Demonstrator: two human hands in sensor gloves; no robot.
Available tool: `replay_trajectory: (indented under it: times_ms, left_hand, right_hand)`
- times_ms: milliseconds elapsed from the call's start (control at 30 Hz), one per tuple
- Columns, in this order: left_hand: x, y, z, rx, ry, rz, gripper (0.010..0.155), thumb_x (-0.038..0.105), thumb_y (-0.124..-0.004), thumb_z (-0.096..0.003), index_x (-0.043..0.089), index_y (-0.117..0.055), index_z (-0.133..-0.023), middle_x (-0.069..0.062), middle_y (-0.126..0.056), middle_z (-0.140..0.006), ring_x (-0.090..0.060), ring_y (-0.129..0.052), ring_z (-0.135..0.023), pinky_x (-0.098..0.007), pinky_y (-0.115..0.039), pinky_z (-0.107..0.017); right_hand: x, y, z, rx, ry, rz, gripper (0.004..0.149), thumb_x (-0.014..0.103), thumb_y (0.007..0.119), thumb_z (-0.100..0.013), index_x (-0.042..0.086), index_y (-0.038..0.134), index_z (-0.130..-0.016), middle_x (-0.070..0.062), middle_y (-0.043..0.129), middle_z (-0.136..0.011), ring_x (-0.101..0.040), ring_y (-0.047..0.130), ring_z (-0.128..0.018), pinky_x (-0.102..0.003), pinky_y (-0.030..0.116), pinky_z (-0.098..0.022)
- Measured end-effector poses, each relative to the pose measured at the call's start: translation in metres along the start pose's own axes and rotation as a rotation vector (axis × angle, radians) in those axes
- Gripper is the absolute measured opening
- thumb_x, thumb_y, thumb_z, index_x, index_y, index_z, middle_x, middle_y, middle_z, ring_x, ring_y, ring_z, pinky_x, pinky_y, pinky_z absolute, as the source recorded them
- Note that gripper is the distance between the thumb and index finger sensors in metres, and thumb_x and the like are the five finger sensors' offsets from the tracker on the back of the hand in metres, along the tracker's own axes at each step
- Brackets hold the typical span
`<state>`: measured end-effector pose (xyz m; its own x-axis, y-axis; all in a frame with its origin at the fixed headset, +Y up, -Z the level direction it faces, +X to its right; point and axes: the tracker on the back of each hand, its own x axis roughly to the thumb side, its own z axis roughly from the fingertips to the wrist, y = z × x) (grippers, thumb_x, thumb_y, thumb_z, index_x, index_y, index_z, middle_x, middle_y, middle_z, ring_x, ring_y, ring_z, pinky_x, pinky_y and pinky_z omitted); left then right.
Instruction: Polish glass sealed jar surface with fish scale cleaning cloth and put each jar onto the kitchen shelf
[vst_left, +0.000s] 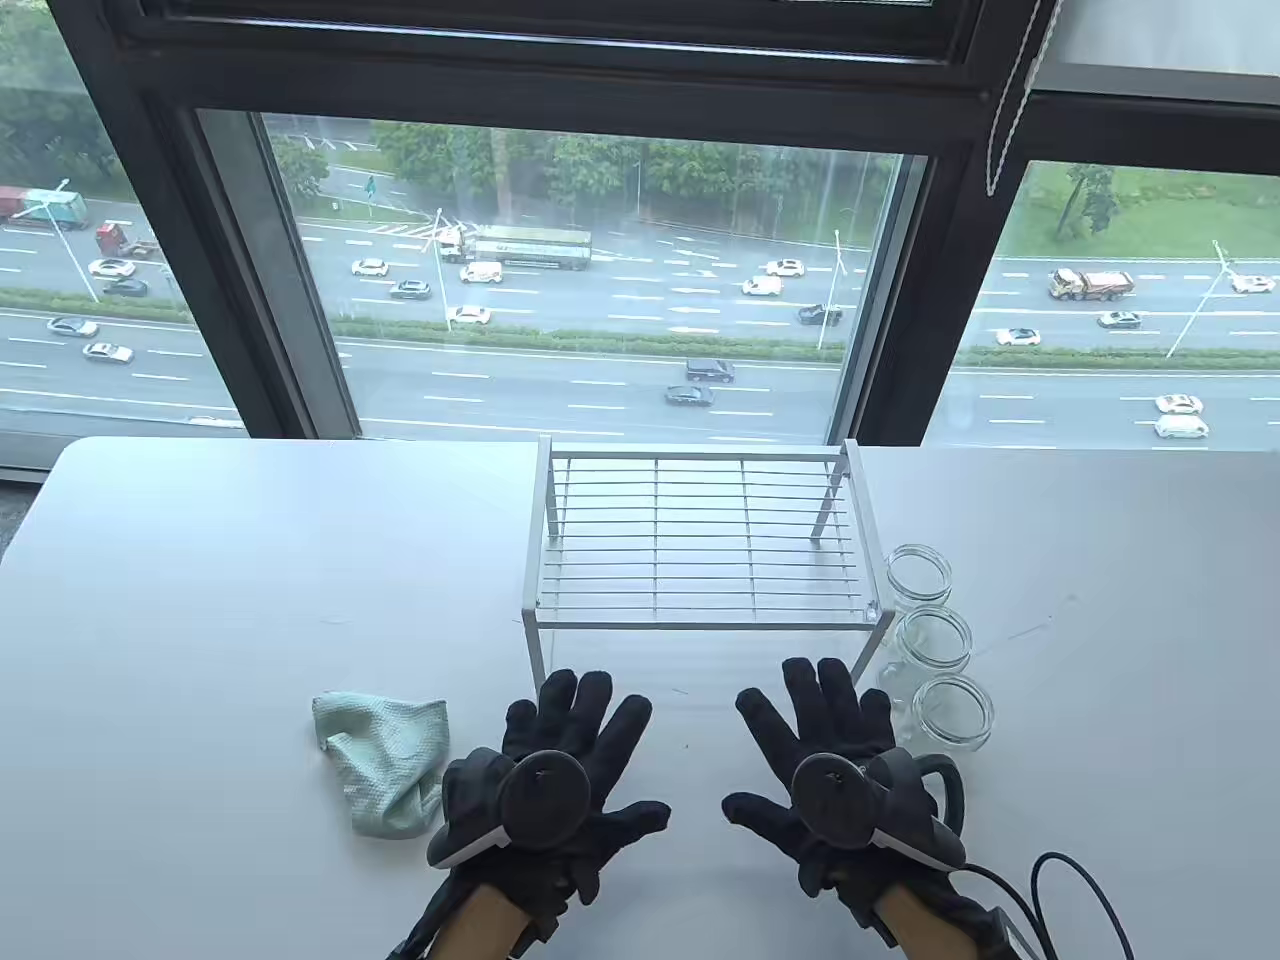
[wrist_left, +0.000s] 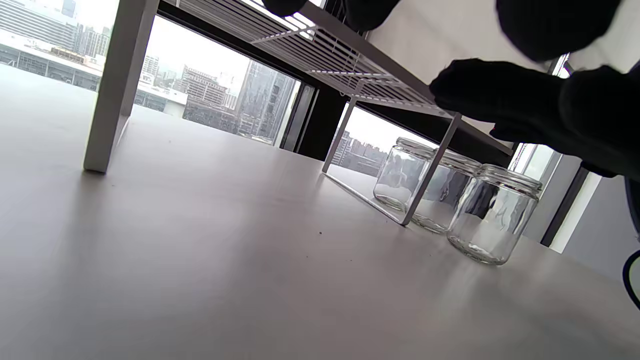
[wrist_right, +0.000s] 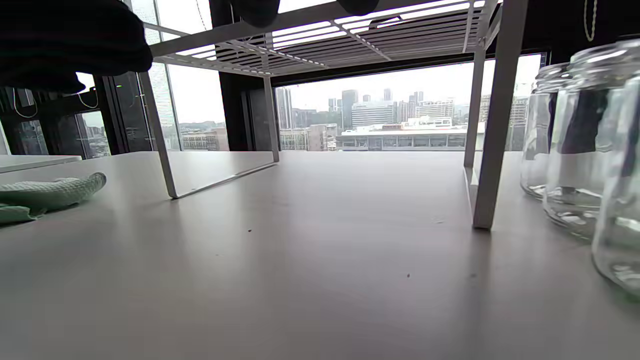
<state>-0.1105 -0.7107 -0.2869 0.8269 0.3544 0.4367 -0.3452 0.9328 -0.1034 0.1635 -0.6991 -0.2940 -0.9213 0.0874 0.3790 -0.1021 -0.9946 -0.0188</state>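
- The table (vst_left: 200, 600) is white and stands against a big window (vst_left: 600, 300) that looks out on a road with traffic.
- The shelf (vst_left: 700, 540), a white wire rack on four legs, sits near the middle of the table toward its far edge; nothing rests on its grid top.
- The left hand (vst_left: 560, 770) hovers above the table near the near edge, in front of the shelf's left front leg, fingers spread straight and holding nothing. A round tracker is strapped to its back.
- The right hand (vst_left: 830, 760) hovers beside it, level with the shelf's right front leg, fingers likewise splayed wide and holding nothing; a cable trails from its wrist off the near edge.
- The cloth (vst_left: 385, 760), pale green with a scale-like weave, lies crumpled on the table just left of the left hand, apart from the shelf.
- Three clear glass jars stand upright, without lids, in a row just right of the shelf's right legs: the far jar (vst_left: 917, 574), the middle jar (vst_left: 933, 640) and the near jar (vst_left: 952, 712). The near jar is just beside the right hand's fingers, and no hand touches it.
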Motion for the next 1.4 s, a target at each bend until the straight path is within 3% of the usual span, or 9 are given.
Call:
replay_trajectory:
  times_ms: [500,733,867,967,1200,1400]
  left_hand:
    - [-0.003,0.001,-0.001,0.004,0.011,0.017,0.090,0.080,-0.063,-0.0444,0.034,-0.037,-0.117,-0.015,-0.028,-0.128,-0.049,-0.019,-0.115,-0.070,-0.025,-0.072]
    - [-0.021,0.019,0.004,0.059,0.067,0.041,0.090,0.080,-0.064,-0.0437,0.033,-0.040,-0.117,-0.015,-0.029,-0.128,-0.048,-0.019,-0.115,-0.070,-0.024,-0.073]
    - [-0.041,0.029,0.008,0.085,0.150,0.059,0.091,0.080,-0.064,-0.0437,0.032,-0.040,-0.117,-0.015,-0.029,-0.128,-0.048,-0.018,-0.115,-0.070,-0.024,-0.073]
    - [-0.061,0.033,0.013,0.047,0.262,0.095,0.091,0.079,-0.065,-0.0442,0.031,-0.040,-0.118,-0.014,-0.028,-0.128,-0.048,-0.012,-0.115,-0.070,-0.021,-0.072]
    - [-0.106,0.034,0.027,0.061,0.446,0.179,0.092,0.078,-0.066,-0.0450,0.031,-0.035,-0.118,-0.015,-0.023,-0.128,-0.047,-0.008,-0.115,-0.070,-0.015,-0.071]
    - [-0.150,0.026,0.045,0.021,0.642,0.260,0.101,0.078,-0.067,-0.0449,0.022,-0.025,-0.117,-0.017,-0.016,-0.127,-0.046,-0.004,-0.114,-0.069,-0.014,-0.072]
  right_hand:
    - [-0.002,-0.001,0.000,0.001,-0.003,-0.001,0.090,0.081,0.054,-0.036,0.039,0.038,-0.114,-0.013,0.022,-0.124,-0.044,0.020,-0.110,-0.070,0.028,-0.073]
    - [-0.003,-0.002,0.001,0.001,-0.003,-0.010,0.090,0.081,0.054,-0.036,0.039,0.038,-0.114,-0.013,0.023,-0.124,-0.044,0.021,-0.110,-0.070,0.029,-0.073]
    - [-0.003,-0.001,0.001,0.015,0.000,-0.021,0.090,0.081,0.054,-0.036,0.038,0.038,-0.114,-0.013,0.023,-0.124,-0.044,0.021,-0.110,-0.070,0.029,-0.073]
    - [-0.004,-0.001,0.002,0.021,0.003,-0.027,0.090,0.081,0.054,-0.036,0.038,0.038,-0.114,-0.013,0.024,-0.124,-0.044,0.021,-0.110,-0.070,0.029,-0.073]
    - [-0.006,0.000,0.002,0.044,0.014,-0.056,0.090,0.081,0.054,-0.036,0.038,0.037,-0.114,-0.014,0.023,-0.124,-0.044,0.021,-0.110,-0.069,0.029,-0.073]
    - [-0.011,0.000,0.002,0.048,0.028,-0.069,0.091,0.081,0.054,-0.037,0.037,0.037,-0.114,-0.014,0.023,-0.124,-0.044,0.021,-0.110,-0.069,0.029,-0.073]
